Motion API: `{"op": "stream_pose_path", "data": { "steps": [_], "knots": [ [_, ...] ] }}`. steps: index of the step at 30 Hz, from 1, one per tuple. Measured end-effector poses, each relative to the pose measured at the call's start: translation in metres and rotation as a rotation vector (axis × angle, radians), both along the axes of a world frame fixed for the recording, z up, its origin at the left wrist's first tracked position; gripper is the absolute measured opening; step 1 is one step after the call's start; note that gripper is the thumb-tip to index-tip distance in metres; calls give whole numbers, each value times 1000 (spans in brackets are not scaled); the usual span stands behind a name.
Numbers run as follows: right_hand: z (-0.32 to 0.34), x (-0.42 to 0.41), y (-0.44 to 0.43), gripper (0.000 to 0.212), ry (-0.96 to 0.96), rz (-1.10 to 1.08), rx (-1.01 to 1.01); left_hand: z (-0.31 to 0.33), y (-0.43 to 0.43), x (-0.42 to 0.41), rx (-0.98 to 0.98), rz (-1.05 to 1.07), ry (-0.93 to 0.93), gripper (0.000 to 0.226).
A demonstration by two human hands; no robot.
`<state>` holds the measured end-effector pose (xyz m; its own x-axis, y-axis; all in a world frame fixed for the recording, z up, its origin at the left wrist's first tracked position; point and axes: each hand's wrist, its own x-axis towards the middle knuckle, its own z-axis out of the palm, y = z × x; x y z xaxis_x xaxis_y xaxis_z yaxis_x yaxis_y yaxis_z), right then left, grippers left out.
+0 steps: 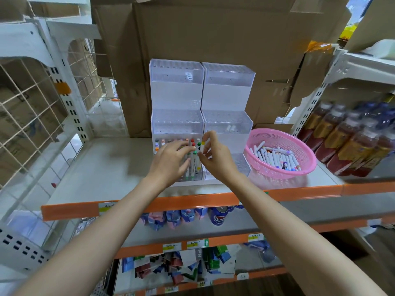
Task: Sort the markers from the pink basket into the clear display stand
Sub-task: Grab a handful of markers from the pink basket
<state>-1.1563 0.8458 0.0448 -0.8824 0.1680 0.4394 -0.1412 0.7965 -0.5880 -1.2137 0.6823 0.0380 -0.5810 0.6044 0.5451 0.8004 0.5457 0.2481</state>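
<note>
The right hand (213,155) pinched a white marker (201,148) upright, mid-barrel, over the lowest tier of the clear display stand (177,88), near the front edge of the shelf (102,165). It looked light, stiff and slick, so a barrel hold suited it. The left hand (171,162), fingers spread, rested on seated markers (194,162).

Pink mesh basket (304,146), clear stand (177,92), orange-edged shelf (106,163).

A shop aisle: orange-edged shelves (149,202) with price tags (172,246), bottled drinks (342,142), soda cans (219,216), cardboard cartons (213,39).
</note>
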Motion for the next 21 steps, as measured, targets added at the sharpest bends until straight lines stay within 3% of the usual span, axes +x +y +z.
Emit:
{"op": "stream_pose_path", "data": {
  "steps": [8,17,21],
  "knots": [
    [-10,1,2,31,-131,-1,86,-1,-5,2,-59,-38,49,39],
    [-11,1,2,29,-142,13,182,-1,-5,3,-85,-15,45,42],
    [-7,1,8,25,36,-8,360,1,-5,4,-88,-5,34,40]
  ]
}}
